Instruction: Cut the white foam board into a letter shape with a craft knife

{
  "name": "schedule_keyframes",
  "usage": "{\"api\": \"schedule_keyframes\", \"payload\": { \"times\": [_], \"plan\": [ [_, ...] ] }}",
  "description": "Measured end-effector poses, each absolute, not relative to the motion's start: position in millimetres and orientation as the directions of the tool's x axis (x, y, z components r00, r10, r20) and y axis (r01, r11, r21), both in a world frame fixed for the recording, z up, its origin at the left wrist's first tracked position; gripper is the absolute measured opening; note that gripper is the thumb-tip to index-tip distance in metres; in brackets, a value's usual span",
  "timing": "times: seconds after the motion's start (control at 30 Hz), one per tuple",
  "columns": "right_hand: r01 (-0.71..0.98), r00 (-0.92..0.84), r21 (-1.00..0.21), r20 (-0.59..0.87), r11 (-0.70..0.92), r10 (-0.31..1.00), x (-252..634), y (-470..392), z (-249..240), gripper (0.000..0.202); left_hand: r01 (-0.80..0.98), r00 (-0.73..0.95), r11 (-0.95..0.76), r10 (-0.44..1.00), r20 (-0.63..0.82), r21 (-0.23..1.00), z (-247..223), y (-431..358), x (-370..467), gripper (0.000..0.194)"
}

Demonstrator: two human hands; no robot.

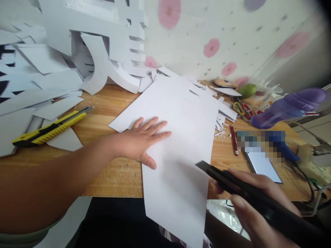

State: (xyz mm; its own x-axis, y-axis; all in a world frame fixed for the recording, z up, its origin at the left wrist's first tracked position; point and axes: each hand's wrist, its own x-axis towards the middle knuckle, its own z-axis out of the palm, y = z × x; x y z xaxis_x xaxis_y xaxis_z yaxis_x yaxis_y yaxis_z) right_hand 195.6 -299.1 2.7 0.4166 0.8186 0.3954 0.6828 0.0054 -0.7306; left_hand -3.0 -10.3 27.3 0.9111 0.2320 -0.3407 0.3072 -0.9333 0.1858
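A large white board (181,137) lies on the wooden table, its lower part hanging over the front edge. My left hand (142,139) rests flat on its left side, fingers spread and holding nothing. In my right hand (258,206) is a black utility knife (240,187), its blade out and pointing left, over the lower right part of the board. Whether the blade tip touches the board I cannot tell. A soft shadow falls on the board left of the blade.
A yellow cutter (54,127) lies at left beside white offcuts (20,127). A white cut-out structure (88,20) stands behind. On the right are a red pencil (234,140), scissors (243,110), a phone (262,165), a purple bottle (287,106) and cables.
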Motion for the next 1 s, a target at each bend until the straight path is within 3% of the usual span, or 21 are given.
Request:
{"api": "schedule_keyframes", "payload": {
  "times": [0.07, 0.13, 0.4, 1.0],
  "plan": [
    [0.57, 0.489, -0.82, 0.396, 0.059, 0.777, 163.8, -259.8, 8.4, 0.033, 0.294, 0.922, -0.936, 0.224, -0.315, 0.193, 25.5, -10.4, -3.9, 0.109],
    [0.544, 0.554, -0.839, 0.371, 0.014, 0.745, 144.9, -229.5, 7.2, 0.031, 0.283, 0.933, -0.937, 0.22, -0.283, 0.204, 21.9, -9.8, -4.7, 0.11],
    [0.691, 0.547, -0.704, 0.36, -0.165, 0.756, 127.3, -214.4, 3.1, 0.021, 0.255, 0.956, -0.927, 0.198, -0.217, 0.276, 10.5, -6.4, -5.3, 0.113],
    [0.745, 0.441, -0.66, 0.376, -0.098, 0.815, 128.7, -211.7, 0.3, 0.026, 0.261, 0.954, -0.921, 0.199, -0.226, 0.289, 12.1, -7.2, -5.3, 0.112]
  ]
}}
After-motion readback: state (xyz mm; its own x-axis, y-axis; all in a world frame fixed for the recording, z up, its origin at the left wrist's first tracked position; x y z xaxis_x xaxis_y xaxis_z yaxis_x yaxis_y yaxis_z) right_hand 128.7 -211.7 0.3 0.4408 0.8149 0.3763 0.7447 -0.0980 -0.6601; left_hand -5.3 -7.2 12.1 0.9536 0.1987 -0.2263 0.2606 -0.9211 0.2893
